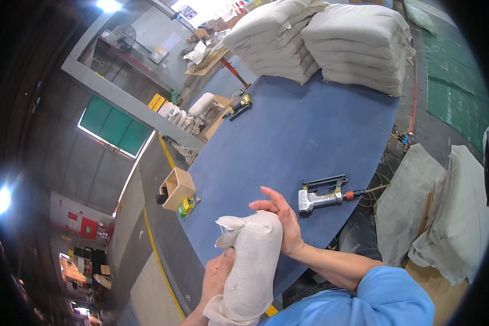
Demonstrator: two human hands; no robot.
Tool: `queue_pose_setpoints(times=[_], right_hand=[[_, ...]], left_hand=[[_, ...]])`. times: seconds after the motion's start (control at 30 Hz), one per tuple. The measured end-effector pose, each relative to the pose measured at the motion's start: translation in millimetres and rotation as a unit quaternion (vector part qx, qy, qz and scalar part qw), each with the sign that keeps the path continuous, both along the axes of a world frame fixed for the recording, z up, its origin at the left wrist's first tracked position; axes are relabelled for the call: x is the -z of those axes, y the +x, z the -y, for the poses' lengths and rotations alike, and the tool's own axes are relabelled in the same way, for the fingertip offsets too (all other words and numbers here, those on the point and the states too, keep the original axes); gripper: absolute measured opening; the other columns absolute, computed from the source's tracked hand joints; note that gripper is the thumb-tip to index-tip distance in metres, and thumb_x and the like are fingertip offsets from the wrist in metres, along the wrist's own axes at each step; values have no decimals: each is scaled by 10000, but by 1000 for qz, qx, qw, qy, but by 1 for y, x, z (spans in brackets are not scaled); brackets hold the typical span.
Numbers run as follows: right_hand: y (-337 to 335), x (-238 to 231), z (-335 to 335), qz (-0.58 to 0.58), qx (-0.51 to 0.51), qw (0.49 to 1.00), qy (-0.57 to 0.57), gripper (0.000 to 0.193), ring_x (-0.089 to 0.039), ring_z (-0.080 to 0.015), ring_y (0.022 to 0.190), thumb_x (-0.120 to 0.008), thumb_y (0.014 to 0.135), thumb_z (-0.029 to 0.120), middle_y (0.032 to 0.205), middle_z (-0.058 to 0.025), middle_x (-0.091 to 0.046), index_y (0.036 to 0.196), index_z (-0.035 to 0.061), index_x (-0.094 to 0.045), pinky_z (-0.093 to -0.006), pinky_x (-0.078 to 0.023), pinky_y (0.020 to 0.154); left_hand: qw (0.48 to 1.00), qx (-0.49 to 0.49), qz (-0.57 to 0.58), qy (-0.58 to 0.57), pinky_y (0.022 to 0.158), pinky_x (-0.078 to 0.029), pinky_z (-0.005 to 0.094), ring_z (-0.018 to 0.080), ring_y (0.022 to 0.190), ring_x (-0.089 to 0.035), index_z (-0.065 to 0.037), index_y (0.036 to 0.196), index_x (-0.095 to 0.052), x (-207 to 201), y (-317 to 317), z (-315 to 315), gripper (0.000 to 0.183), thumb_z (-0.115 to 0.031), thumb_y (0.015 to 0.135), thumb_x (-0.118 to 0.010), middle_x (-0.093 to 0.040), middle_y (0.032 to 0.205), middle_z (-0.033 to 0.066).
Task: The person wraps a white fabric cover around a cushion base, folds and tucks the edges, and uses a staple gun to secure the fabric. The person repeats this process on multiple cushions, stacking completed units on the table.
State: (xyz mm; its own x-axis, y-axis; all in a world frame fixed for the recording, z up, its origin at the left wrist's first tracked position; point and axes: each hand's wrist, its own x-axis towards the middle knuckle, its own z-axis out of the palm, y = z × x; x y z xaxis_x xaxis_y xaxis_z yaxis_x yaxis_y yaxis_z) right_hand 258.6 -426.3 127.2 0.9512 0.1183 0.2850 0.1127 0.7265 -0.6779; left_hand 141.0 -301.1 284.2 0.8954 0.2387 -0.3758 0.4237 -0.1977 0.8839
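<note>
A padded roll covered in off-white cloth stands tilted at the near edge of the blue table, with loose cloth flaps at its upper left and lower end. My left hand grips it from the left, its fingers partly hidden by the cloth. Against the roll's upper right side rests my right hand, its fingers stretched out and apart. To the right of that hand, a silver air staple gun lies on the table with a hose attached.
The blue table bears two stacks of off-white cushions at its far end. A second staple gun lies at the far left edge. Near the left edge are a wooden box and a small green-yellow carton. Pale cloth hangs at right.
</note>
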Motion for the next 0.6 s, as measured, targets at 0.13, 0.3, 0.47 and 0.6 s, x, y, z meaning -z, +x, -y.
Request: queue_pose_setpoints(times=[0.13,0.3,0.47,0.6], right_hand=[[-6,-72,21,167,63,981,-70,962,-683,-272,1214,-529,1012,744,1388,-235,-664,1602,-10,-433,-390,-542,1011],[-9,-126,31,388,216,867,-224,876,-669,-442,1276,-745,934,552,1440,-287,-631,1511,-72,-533,-493,-554,1026],[-6,-105,33,336,246,893,-172,757,-518,-450,1430,-676,999,480,1525,-266,-543,1548,-17,-521,-515,-387,1202],[-8,-31,54,129,117,962,-209,678,-328,-361,1577,-482,1113,467,1671,-225,-373,1640,47,-408,-473,-253,1287]], left_hand=[[999,-10,38,-22,704,-499,253,61,817,-635,-4,1131,-734,2,1,-2,485,-442,1156,-526,-736,961,9],[998,-17,54,-4,693,-496,254,60,806,-633,-3,1128,-737,-1,-3,-5,492,-448,1154,-528,-733,951,10],[999,-8,47,25,681,-493,255,60,796,-631,-3,1126,-740,1,-4,-2,498,-454,1153,-531,-730,941,11],[1000,14,25,6,692,-491,252,58,794,-626,-4,1129,-743,-5,-5,15,504,-461,1151,-532,-725,929,6]])
